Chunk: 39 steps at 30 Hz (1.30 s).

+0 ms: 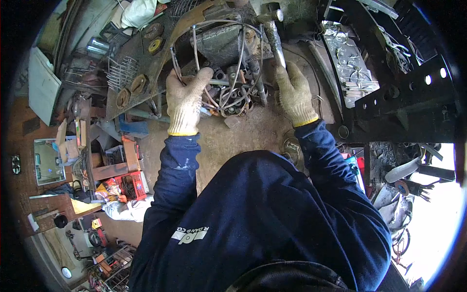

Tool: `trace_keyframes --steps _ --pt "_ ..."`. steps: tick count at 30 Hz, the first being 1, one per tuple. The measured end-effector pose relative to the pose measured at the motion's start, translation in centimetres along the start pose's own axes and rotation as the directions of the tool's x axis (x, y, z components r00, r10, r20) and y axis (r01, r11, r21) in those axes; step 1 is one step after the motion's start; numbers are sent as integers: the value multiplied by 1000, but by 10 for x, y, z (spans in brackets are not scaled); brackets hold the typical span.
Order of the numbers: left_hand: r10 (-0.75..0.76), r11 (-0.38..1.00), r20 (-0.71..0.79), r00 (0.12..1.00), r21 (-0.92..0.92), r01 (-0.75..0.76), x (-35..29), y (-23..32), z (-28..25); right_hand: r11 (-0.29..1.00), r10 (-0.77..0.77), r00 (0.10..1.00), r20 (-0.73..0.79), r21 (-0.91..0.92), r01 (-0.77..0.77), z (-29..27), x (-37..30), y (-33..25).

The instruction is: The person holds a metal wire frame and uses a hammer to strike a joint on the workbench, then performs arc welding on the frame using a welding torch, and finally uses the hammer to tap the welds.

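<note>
A cage-like frame of bent metal rod (pixel 194 44), with a round rim and curved ribs, stands over a grey metal block (pixel 217 45). My left hand (pixel 186 100), in a cream knitted work glove, is closed around the frame's left side. Wrapped round the lower handle of a hammer (pixel 276 41) is my right hand (pixel 296 95), gloved alike. The hammer's head points away from me, just right of the frame. Beneath the frame sits a heap of metal pipe and ring pieces (pixel 233 78), partly hidden by the rods.
A worn bench (pixel 116 100) at the left carries a wire grid (pixel 122 73) and a yellow wheel (pixel 154 45). Thick black perforated steel (pixel 404 104) stands at the right. A red crate (pixel 138 185) lies lower left. Bare floor (pixel 219 138) shows between my arms.
</note>
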State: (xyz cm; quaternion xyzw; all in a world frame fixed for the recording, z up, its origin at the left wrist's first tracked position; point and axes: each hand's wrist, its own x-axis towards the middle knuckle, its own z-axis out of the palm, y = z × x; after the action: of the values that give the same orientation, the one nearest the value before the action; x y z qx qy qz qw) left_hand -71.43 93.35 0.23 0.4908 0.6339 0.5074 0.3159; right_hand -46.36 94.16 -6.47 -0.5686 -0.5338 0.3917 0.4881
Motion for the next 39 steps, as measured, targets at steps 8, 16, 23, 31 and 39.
trace_keyframes --steps 8,16,23,31,39 --pt "-13 995 10 1000 -103 14 -8 16 6 991 87 996 27 101 -89 9 -7 -17" --pt "11 996 -81 997 -91 -18 -4 2 4 986 101 994 42 127 -106 17 -6 -11" --pt "54 996 -59 997 -75 -58 -1 0 -1 999 15 1000 -17 35 -15 10 -6 -22" --pt "41 999 -68 997 14 -40 -10 8 8 1000 -10 1000 -24 12 10 12 -4 -22" --pt "46 998 -28 999 -40 -47 3 -7 3 999 -39 998 -44 -4 39 15 -6 -17"
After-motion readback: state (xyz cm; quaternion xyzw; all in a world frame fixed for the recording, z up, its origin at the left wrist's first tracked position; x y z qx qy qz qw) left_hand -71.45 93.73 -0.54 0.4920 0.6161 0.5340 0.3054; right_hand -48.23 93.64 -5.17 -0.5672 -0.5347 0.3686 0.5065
